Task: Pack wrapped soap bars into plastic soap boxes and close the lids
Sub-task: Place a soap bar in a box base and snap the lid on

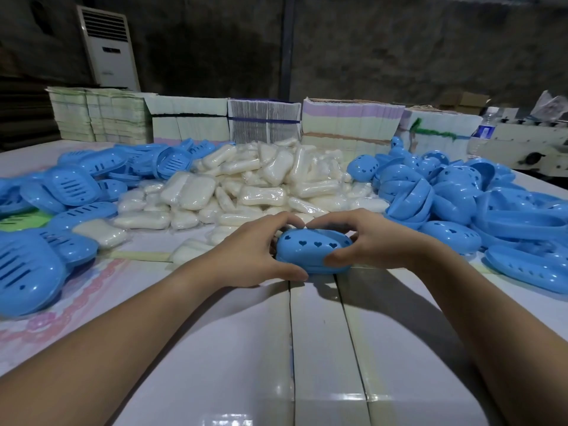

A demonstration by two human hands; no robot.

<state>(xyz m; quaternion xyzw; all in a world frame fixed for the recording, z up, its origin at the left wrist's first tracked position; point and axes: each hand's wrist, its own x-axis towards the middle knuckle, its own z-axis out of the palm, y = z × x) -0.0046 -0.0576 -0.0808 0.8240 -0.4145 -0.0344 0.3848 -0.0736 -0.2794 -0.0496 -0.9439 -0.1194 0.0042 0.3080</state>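
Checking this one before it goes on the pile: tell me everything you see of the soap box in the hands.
The soap box is glossy blue plastic, oval, with heart-shaped holes across its domed lid. The lid looks down on the base. It sits flat on the white table, before the soap pile. The left hand and right hand grip its ends.

I can't see inside the blue soap box; the left hand and right hand cover its two ends. Far left of the left hand, blue trays run off the frame edge; same for blue lids right of the right hand. Beyond the right hand, bottle label too small to read.
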